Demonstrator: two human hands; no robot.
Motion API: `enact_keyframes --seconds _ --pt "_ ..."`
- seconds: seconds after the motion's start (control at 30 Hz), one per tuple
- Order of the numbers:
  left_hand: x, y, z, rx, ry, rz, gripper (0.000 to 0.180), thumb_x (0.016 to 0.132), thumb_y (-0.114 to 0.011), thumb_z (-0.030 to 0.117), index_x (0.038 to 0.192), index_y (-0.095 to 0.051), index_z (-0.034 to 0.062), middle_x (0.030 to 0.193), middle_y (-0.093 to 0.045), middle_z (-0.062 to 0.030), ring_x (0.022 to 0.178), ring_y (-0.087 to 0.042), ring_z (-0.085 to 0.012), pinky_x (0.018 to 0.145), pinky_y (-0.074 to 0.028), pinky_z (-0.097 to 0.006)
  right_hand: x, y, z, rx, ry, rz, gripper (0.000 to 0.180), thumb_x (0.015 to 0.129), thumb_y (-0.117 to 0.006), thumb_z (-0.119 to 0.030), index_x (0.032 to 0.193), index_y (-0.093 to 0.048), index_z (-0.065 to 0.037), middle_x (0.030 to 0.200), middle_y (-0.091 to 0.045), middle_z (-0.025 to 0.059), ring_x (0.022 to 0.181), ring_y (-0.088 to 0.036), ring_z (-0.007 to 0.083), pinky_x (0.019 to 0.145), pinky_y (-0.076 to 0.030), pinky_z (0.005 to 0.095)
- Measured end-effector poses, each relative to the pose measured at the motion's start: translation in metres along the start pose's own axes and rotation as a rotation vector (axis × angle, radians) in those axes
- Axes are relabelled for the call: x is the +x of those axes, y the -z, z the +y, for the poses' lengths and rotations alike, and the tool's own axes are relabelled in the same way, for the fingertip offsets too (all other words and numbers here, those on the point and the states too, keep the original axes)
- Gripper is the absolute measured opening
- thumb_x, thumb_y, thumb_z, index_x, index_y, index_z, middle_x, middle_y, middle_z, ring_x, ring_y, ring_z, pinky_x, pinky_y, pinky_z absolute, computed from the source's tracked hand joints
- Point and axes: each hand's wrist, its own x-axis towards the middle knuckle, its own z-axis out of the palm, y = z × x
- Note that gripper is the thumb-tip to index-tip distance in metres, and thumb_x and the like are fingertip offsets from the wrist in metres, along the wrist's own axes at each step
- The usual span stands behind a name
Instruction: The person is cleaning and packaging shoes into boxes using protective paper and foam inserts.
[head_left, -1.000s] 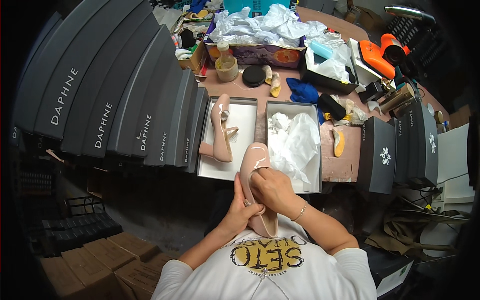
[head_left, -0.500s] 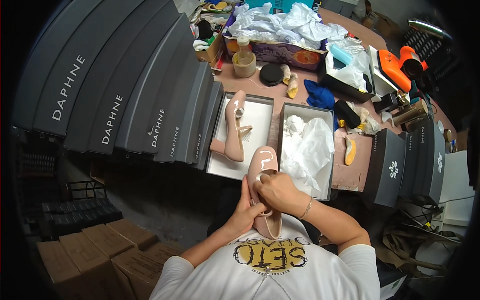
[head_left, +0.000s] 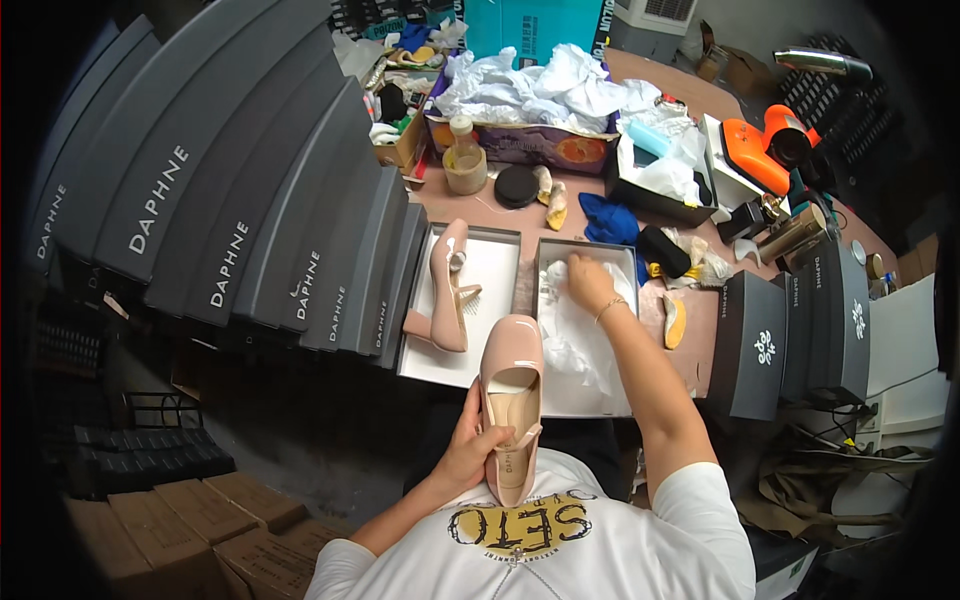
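Observation:
A glossy pale pink block-heeled shoe (head_left: 514, 345) is held toe-up near my chest by my left hand (head_left: 465, 450). My left thumb lies over its insole, beside the loose ankle strap. My right hand (head_left: 592, 285) reaches into the grey shoe box (head_left: 585, 413) on the right, its fingers closed on white tissue paper (head_left: 572, 345); the fingertips are partly hidden. In the grey box (head_left: 490, 340) on the left, the matching shoe (head_left: 450, 285) lies on its side with a round ornament on its strap.
Tall stacks of dark shoe boxes (head_left: 200, 190) line the left, with more boxes (head_left: 750, 345) at right. Behind are a jar with brush (head_left: 465, 165), a black round tin (head_left: 516, 186), a blue cloth (head_left: 608, 218), a carton of crumpled paper (head_left: 510, 145) and an orange heat gun (head_left: 752, 160).
My right hand has left the shoe and moved up and right into the tissue-filled box. The shoe's inside now shows, with my left hand alone on it. The view has shifted slightly.

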Motion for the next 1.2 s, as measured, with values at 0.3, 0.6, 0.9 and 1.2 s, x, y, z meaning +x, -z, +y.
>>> enact_keyframes --seconds 0.3,0.6,0.9,1.2 --pt "-0.004 0.008 -0.010 -0.063 -0.031 0.124 0.085 0.084 -0.055 -0.003 0.153 -0.007 0.0145 0.142 -0.036 -0.0121 0.129 -0.042 -0.0210 0.107 -0.037 -0.037 -0.078 0.124 -0.076 1.352 -0.016 -0.252 0.053 0.072 -0.075 -0.006 0.121 -0.054 -0.003 0.102 -0.063 0.0049 0.096 -0.060 0.0139 0.081 -0.051 0.0308" --pt "-0.007 -0.004 -0.015 0.042 -0.095 0.064 0.087 0.085 -0.051 -0.005 0.151 0.002 0.0143 0.135 -0.035 -0.0102 0.121 -0.045 -0.0167 0.098 -0.043 -0.029 -0.151 0.110 -0.151 0.338 0.474 -0.030 0.032 0.067 -0.069 -0.005 0.097 -0.060 -0.006 0.094 -0.057 0.0099 0.087 -0.056 0.0298 0.078 -0.047 0.0387" --pt "-0.013 -0.003 -0.015 0.084 -0.106 0.042 0.087 0.081 -0.046 -0.004 0.152 0.002 0.0108 0.142 -0.030 -0.0133 0.133 -0.036 -0.0203 0.110 -0.034 -0.035 -0.133 0.122 -0.147 0.476 0.320 -0.071 0.068 0.062 -0.083 -0.017 0.121 -0.052 -0.003 0.110 -0.053 0.0165 0.106 -0.053 0.0354 0.091 -0.046 0.0408" --pt "-0.006 -0.002 -0.019 0.368 -0.142 -0.031 0.093 0.080 -0.051 0.005 0.151 0.009 0.0030 0.146 -0.027 -0.0164 0.135 -0.032 -0.0225 0.112 -0.028 -0.034 -0.123 0.084 -0.133 0.858 0.097 -0.016 0.094 0.067 -0.073 -0.002 0.149 -0.026 -0.002 0.136 -0.048 0.0268 0.125 -0.051 0.0387 0.105 -0.040 0.0377"
